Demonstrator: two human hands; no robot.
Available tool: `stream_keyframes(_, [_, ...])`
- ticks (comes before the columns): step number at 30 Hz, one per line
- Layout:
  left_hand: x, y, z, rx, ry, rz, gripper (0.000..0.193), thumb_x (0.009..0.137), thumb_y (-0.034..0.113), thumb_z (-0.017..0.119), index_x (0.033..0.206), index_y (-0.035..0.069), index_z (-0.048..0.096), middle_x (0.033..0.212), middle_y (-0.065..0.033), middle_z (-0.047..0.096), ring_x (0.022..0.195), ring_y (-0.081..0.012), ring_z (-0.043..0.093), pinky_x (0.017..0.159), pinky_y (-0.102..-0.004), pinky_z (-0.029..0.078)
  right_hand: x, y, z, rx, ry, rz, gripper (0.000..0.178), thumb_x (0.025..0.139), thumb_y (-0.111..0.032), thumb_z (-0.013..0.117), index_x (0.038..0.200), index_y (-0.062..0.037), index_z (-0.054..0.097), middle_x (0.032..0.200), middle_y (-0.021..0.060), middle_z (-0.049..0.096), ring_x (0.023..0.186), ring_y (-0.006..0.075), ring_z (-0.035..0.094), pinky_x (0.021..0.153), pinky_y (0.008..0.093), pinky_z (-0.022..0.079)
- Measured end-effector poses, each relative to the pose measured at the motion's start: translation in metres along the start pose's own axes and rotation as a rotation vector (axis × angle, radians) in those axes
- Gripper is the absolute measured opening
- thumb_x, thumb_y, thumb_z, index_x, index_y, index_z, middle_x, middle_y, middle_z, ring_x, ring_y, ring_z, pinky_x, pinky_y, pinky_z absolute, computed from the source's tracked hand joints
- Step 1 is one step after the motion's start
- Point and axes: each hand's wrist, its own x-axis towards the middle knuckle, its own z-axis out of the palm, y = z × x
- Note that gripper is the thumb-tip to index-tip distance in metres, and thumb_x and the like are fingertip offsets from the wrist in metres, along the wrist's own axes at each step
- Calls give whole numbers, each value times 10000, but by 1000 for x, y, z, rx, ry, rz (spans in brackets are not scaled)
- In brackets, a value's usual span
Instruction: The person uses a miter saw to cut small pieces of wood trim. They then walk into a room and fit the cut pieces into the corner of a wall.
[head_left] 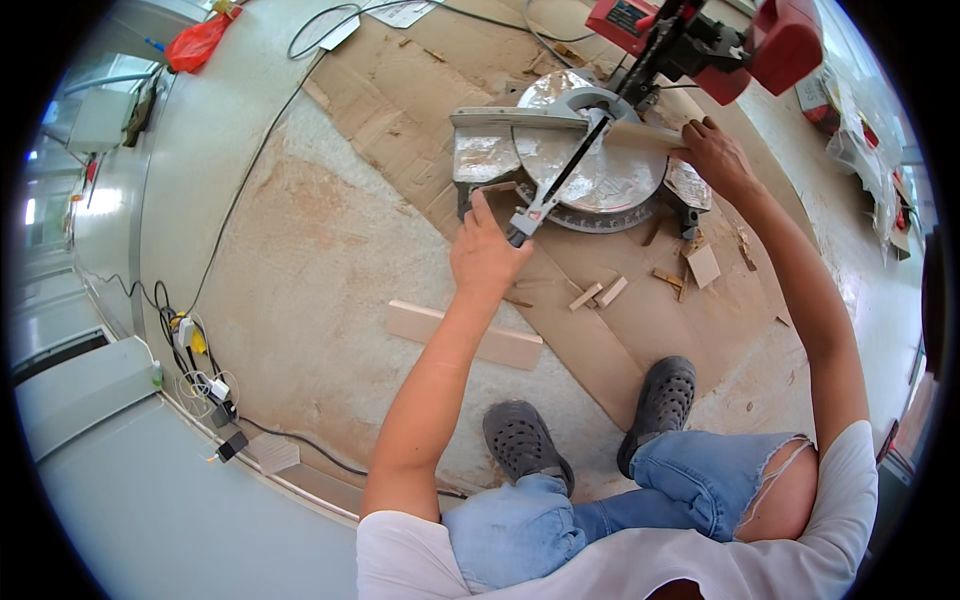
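Observation:
A mitre saw [590, 165] with a round metal table and a red motor housing stands on the floor ahead of me. My right hand [718, 155] grips the end of a pale wooden board [640, 136], which lies along the saw's fence. My left hand [487, 250] is at the front left of the saw, its thumb beside the black end of the front handle [517, 238]. One finger reaches up to a thin tan strip [496, 187] by the base. The other left fingers are hidden, so any grip is unclear.
Flattened cardboard [590, 345] lies under the saw, with several wood offcuts [702, 262] on it. A longer pale board [465, 335] rests on the floor beneath my left forearm. Black cable [240, 190] runs along the left. Plastic-wrapped items [865, 140] are at the right.

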Motion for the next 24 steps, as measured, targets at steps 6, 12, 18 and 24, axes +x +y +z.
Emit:
stream_keyframes(6, [6,-7,9,-144,-23,-13,1098,708,276,794,1548,-53,168,1116,-279,680,955,-448,692,839,-506,567,3,0,2,-35,32,-45,379,941,-373,681,941,-14,558,952,135,624,991,347,590,813,463,530])
stream_keyframes(12, [8,-8,10,-213,-91,-48,1062,702,236,799,1522,-64,195,895,-258,702,835,-445,701,747,-504,575,4,1,0,-34,24,-66,386,940,-374,683,936,-15,541,943,136,609,990,346,589,814,470,525])
stream_keyframes(18, [15,-15,13,-230,-83,-10,987,727,189,781,1502,-49,218,878,-262,704,821,-454,694,747,-515,568,5,-2,3,-39,12,-41,387,933,-385,689,957,-22,557,989,127,617,1018,335,585,825,463,529])
stream_keyframes(24, [6,5,11,-158,-128,-101,1056,784,195,759,1568,-55,96,979,-285,696,899,-453,697,812,-506,563,1,-2,1,-69,-42,20,399,948,-418,664,1003,-30,593,1039,115,654,1093,315,605,840,443,557])
